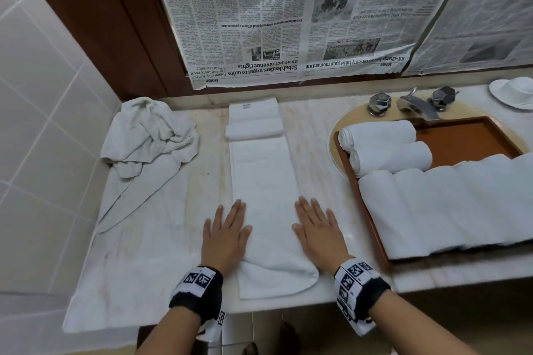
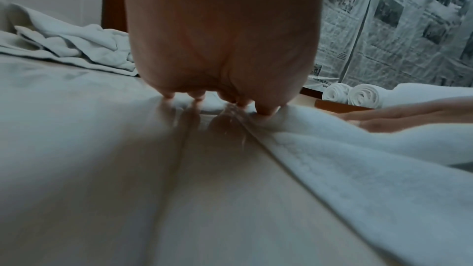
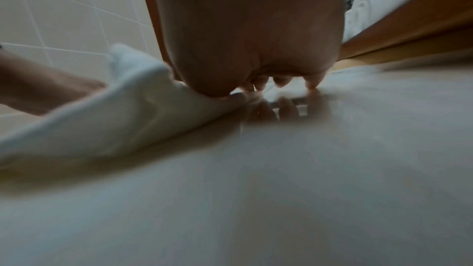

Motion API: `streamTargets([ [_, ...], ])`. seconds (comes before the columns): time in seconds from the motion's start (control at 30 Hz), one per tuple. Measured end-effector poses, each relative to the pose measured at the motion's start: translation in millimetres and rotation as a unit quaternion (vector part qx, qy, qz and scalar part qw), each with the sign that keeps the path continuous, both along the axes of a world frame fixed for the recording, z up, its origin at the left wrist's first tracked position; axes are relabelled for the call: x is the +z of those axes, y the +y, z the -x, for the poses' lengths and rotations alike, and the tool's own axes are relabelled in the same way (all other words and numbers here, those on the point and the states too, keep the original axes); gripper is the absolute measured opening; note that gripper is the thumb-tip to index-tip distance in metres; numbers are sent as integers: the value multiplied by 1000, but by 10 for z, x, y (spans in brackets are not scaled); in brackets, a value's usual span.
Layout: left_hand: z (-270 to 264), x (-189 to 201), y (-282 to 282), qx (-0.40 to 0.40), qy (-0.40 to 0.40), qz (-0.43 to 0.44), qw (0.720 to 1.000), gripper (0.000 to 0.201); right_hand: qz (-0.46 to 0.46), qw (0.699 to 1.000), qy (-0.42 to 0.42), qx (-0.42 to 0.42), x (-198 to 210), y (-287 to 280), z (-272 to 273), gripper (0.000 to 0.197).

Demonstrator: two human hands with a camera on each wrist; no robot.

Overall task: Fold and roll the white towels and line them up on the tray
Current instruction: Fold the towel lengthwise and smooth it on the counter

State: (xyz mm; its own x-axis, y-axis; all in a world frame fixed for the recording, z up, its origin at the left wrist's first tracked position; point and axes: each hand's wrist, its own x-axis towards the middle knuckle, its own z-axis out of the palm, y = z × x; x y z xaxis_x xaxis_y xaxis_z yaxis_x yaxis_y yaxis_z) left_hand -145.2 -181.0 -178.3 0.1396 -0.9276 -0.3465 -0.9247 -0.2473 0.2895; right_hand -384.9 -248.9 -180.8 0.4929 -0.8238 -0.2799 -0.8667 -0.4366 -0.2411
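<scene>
The left hand [image 1: 224, 236] and right hand [image 1: 318, 232] lie flat with straight fingers, palms down on either long edge of a folded white towel strip [image 1: 266, 196], holding nothing. The strip runs from the counter's front edge toward its back edge, its far end partly rolled. At the right edge, a brown tray [image 1: 467, 140] over the sink carries rolled towels [image 1: 386, 150]. A crumpled towel [image 1: 147, 135] sits in the back left corner of the marble counter [image 1: 314, 135]. Newspaper [image 1: 288, 14] covers the wall behind the faucet [image 1: 415, 105]; white tiles [image 1: 43, 95] line the left wall.
</scene>
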Motion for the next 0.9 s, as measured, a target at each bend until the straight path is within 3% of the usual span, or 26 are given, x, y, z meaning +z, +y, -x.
streamTargets([
  [0.13, -42, 21, 11, -19, -10, -19, 1000, 69, 11, 999, -16, 31, -23, 381, 35, 74],
  [0.37, -86, 30, 56, -30, -1, 2, 1000, 72, 46, 998, -5, -31, -82, 631, 245, 77],
  [0.53, -25, 11, 197, -59, 39, 69, 995, 94, 41, 998, -34, 15, -65, 914, 126, 60],
  [0.67, -60, -13, 354, -68, 90, 88, 990, 97, 31, 999, -28, 17, -107, 1037, 123, 64],
  [0.77, -99, 8, 517, -107, 44, 33, 993, 89, 29, 999, -13, 12, -124, 1048, 131, 71],
  [0.9, -164, 56, 668, -79, 48, 19, 996, 74, 15, 1000, -14, 0, -33, 1049, 104, 74],
])
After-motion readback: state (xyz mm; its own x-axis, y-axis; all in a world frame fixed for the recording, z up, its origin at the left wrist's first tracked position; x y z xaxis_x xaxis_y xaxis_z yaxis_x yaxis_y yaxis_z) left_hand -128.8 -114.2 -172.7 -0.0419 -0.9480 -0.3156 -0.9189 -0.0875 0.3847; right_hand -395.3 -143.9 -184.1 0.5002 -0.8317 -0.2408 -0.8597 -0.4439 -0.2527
